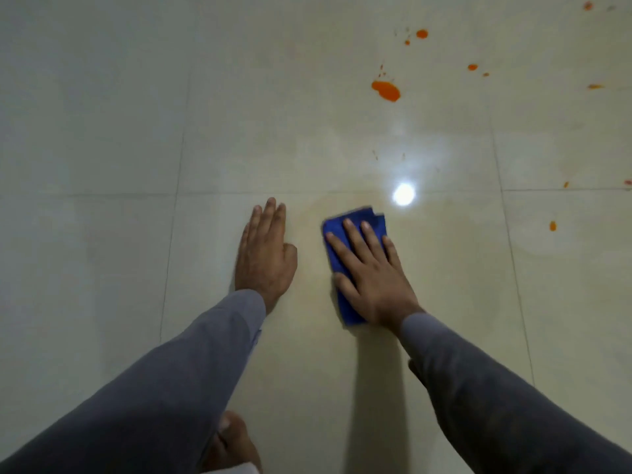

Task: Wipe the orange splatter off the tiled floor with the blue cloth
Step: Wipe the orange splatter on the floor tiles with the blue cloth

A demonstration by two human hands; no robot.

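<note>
A folded blue cloth (355,227) lies on the pale tiled floor (102,131) just right of centre. My right hand (372,271) presses flat on it with straight, spread fingers. To the cloth's left, my left hand (265,253) rests flat on the bare floor, fingers together. The largest orange blob (386,90) sits well beyond the cloth. Smaller orange drops lie farther back (422,33), to the upper right (472,67), and on the right tile (553,226). A faint yellowish smear surrounds the cloth.
A bright lamp reflection (404,194) glares on the floor just beyond the cloth. My bare foot (232,439) shows at the bottom edge under my left sleeve. Thin grout lines cross the floor.
</note>
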